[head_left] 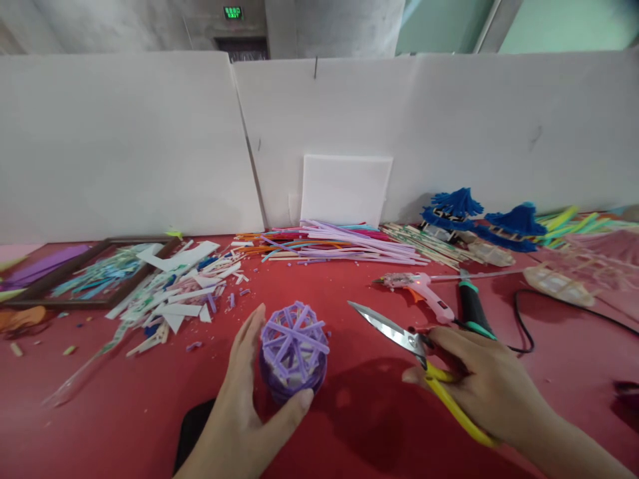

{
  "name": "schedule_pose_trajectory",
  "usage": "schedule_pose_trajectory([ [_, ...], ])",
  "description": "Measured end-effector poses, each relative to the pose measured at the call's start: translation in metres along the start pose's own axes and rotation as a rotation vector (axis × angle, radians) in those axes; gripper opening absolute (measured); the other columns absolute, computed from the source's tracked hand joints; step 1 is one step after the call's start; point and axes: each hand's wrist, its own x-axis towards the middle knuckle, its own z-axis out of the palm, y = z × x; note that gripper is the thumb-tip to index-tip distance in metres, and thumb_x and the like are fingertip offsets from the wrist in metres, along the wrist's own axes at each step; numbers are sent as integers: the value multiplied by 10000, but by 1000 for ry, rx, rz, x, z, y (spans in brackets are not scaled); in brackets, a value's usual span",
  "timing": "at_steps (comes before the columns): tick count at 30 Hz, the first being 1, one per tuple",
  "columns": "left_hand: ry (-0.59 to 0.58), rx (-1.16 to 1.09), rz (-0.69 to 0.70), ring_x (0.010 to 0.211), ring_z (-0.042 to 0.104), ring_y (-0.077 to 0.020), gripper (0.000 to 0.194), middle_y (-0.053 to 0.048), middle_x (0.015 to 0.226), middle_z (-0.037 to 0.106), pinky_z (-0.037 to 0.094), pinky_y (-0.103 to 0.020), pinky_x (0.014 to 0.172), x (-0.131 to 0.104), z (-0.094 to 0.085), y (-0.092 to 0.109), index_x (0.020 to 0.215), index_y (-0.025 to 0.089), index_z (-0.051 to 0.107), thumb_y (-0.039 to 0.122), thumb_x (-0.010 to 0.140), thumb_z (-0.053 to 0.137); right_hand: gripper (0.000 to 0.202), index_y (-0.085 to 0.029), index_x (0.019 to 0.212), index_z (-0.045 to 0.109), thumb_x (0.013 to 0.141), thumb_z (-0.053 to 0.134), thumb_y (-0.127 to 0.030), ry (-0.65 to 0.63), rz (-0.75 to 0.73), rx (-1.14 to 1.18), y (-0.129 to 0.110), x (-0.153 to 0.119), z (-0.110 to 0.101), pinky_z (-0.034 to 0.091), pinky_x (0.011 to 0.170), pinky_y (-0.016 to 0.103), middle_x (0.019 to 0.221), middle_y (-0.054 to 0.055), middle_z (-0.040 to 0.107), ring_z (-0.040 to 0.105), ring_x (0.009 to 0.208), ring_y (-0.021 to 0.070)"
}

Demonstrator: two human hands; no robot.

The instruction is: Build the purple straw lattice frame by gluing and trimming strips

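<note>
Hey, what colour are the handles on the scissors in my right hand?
Yellow; the handles show best in the head view.

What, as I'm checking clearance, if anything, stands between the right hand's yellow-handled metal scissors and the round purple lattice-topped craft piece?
Nothing visible: red tabletop separates the scissors from the craft piece.

At seven o'clock in our head view we have our left hand (242, 402), bare, with long, slim fingers and a thumb (289, 414) that is full at the base, rounded at the tip and short-nailed. Our left forearm (207, 462) is bare as far as the lower edge shows it. At four o'clock we have our right hand (492, 382), also bare, its back broad and smooth, its knuckles softly rounded. Our right forearm (582, 447), slender and uncovered, runs out towards four o'clock.
</note>
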Motion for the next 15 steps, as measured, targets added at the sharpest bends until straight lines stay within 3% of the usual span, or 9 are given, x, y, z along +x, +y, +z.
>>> schedule_pose_trajectory([
  [2, -54, -158, -126, 1330, 503, -374, 913, -154, 1487, 462, 435, -605, 1070, 0, 3, -1, 1514, 275, 245, 458, 763, 731, 539, -214, 637, 523, 829, 534, -717, -130, 90, 59, -4, 0, 2, 335, 448, 244, 524, -13, 561, 496, 449, 138],
  [5, -114, -282, -197, 1217, 604, -338, 800, -145, 1348, 589, 484, -534, 1045, 3, 5, 1, 1419, 231, 401, 442, 739, 765, 507, -219, 618, 454, 774, 628, -669, -357, 217, 153, -11, 1, 3, 246, 453, 237, 529, -38, 492, 403, 473, 120],
  [8, -81, -272, -109, 1160, 629, -324, 679, -137, 1273, 613, 488, -517, 1036, 6, 4, 2, 1315, 219, 498, 415, 727, 774, 471, -214, 629, 436, 741, 686, -597, -511, 297, 250, -17, 0, 3, 204, 484, 242, 573, -44, 456, 353, 521, 114],
  [11, 27, -177, 17, 1165, 610, -328, 630, -125, 1253, 571, 494, -529, 1018, 7, 1, 3, 1257, 238, 527, 397, 707, 788, 446, -211, 645, 442, 795, 612, -595, -584, 308, 446, -22, -3, 3, 203, 494, 249, 595, -44, 409, 309, 546, 113],
  [15, 146, -127, 92, 1212, 571, -349, 819, -118, 1305, 496, 534, -513, 975, 5, 2, 6, 1254, 263, 490, 487, 573, 886, 531, -219, 647, 430, 833, 479, -714, -628, 358, 785, -30, -10, 0, 262, 478, 251, 606, -47, 355, 327, 528, 113],
])
